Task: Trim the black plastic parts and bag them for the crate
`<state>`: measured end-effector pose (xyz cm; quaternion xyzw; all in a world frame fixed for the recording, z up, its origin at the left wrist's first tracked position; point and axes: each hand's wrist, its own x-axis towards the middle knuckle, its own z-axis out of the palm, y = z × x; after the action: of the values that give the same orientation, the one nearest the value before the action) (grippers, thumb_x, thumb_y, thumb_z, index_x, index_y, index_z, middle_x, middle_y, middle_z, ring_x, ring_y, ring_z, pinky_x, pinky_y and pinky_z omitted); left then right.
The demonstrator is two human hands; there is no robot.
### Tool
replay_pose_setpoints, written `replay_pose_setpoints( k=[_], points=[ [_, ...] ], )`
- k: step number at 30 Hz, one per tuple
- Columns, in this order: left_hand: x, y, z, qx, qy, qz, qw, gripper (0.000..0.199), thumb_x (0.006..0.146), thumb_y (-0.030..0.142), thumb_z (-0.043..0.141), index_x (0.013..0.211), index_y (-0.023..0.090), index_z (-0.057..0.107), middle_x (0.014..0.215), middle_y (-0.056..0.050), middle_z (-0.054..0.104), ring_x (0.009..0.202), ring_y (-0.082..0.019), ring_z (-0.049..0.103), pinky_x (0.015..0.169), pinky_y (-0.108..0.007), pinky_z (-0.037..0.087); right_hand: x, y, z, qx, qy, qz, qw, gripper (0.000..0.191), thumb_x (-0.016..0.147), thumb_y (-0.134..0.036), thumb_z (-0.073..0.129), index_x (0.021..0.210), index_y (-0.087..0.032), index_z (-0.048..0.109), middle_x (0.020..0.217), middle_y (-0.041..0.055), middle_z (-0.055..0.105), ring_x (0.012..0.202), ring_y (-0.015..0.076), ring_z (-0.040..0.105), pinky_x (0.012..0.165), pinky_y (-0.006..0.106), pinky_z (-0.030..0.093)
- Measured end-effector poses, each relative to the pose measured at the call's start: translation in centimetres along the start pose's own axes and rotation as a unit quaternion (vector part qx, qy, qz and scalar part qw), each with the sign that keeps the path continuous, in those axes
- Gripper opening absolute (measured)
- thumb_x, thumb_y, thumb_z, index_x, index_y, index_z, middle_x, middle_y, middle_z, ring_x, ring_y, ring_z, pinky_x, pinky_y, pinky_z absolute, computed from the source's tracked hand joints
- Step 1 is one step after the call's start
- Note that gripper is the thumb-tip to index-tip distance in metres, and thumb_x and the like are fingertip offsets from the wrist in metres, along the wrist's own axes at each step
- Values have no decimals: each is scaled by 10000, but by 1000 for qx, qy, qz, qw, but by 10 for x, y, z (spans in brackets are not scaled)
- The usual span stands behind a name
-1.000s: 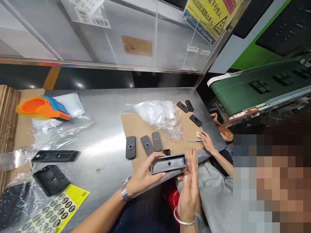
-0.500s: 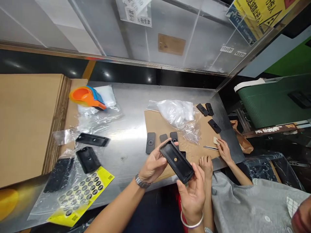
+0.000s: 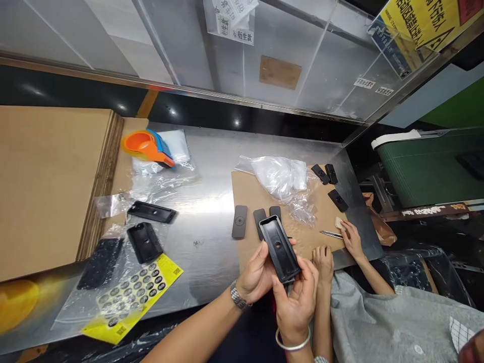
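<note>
Smooth plastic tray (image 3: 282, 258), shiny metal table (image 3: 209, 189), matt cardboard stack (image 3: 49, 186)

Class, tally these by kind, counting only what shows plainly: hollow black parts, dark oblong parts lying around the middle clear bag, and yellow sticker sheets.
Hollow black parts: 3 (one held in both hands, two at left)
Dark oblong parts: 6
Yellow sticker sheets: 1
Total: 10

A linked metal band (image 3: 238, 296) and pale bangle (image 3: 293, 348) show
</note>
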<state>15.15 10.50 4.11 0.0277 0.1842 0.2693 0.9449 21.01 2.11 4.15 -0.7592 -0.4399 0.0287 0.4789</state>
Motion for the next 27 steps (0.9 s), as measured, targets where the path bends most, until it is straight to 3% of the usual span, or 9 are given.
replay_pose_setpoints(
  k=[3, 14, 23, 27],
  points=[
    [-2, -7, 3, -15, 16, -20, 1000, 495, 790, 511, 432, 1019, 98, 580, 890, -126, 654, 839, -206, 599, 813, -344, 441, -2, -1, -1, -7, -5, -1, 1000, 491, 727, -260, 622, 1162, -157, 418, 1084, 134, 444, 1042, 239, 470, 831, 432, 469],
    [-6, -3, 6, 9, 87, -5, 996, 531, 746, 585, 434, 887, 109, 620, 793, -73, 631, 718, -150, 588, 691, -263, 466, -13, -1, -6, 29, -53, -20, 998, 431, 779, -220, 548, 1183, -160, 412, 1096, 136, 458, 1048, 237, 470, 822, 432, 472],
    [-6, -2, 6, 0, 109, 1, 994, 488, 760, 568, 430, 839, 124, 616, 800, -55, 621, 675, -122, 564, 641, -228, 447, -4, -7, -17, -9, -50, -60, 997, 158, 777, -147, 517, 903, -208, 591, 1100, 82, 471, 1034, 232, 457, 858, 483, 386],
    [-6, 0, 6, -8, 122, -20, 992, 478, 766, 563, 425, 825, 126, 611, 808, -53, 619, 666, -117, 567, 627, -220, 448, -3, -5, -18, 26, -48, -17, 998, 134, 791, -162, 493, 887, -195, 581, 1110, 87, 471, 1063, 237, 444, 855, 479, 390]
  ],
)
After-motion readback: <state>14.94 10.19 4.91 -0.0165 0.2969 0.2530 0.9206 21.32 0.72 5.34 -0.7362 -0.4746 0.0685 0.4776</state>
